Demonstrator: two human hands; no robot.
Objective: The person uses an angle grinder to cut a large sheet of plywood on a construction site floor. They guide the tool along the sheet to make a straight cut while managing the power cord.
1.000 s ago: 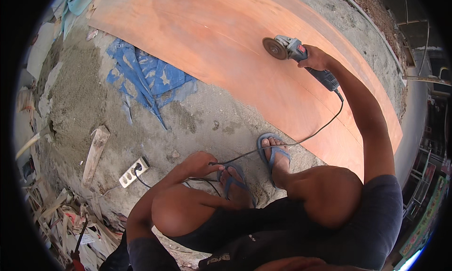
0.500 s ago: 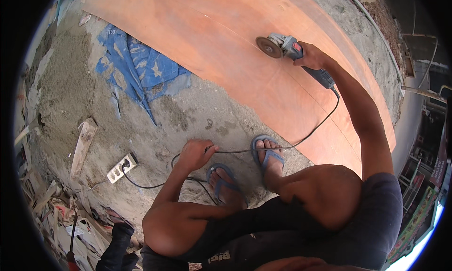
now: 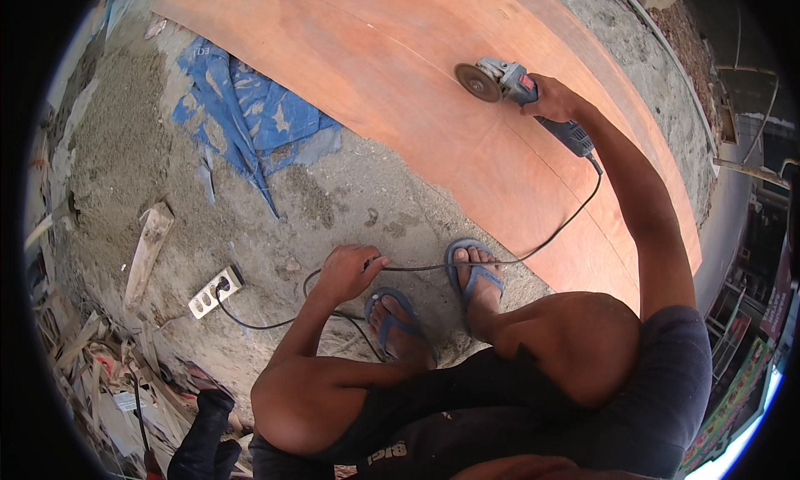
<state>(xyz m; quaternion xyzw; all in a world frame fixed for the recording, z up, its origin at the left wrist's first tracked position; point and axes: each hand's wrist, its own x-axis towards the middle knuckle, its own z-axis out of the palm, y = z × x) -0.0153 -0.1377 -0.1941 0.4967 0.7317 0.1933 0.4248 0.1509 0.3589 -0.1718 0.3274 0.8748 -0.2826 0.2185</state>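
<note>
My right hand [image 3: 553, 99] is wrapped round the body of an angle grinder [image 3: 568, 135], grey and black with a brown cutting disc [image 3: 478, 82] facing left. The grinder is over a large reddish plywood sheet [image 3: 400, 88], its disc close to a thin line along the board; I cannot tell whether the disc touches. My left hand [image 3: 348, 272] is closed round the black power cord [image 3: 546, 242] near my left sandal. From there the cord runs right across my other foot and up to the grinder's rear end.
A white multi-socket strip [image 3: 214, 292] with a plug in it lies on the rough concrete ground [image 3: 333, 188], left of me. Crumpled blue tarp [image 3: 250, 105] lies beside the plywood edge. A wooden plank [image 3: 148, 255] and scrap wood [image 3: 108, 388] are left; a dark-clothed leg [image 3: 202, 430] shows below.
Both hands keep their grips and the grinder stays almost in place. The surroundings have shifted very slightly in the picture; the dark-clothed leg at lower left has moved a little.
</note>
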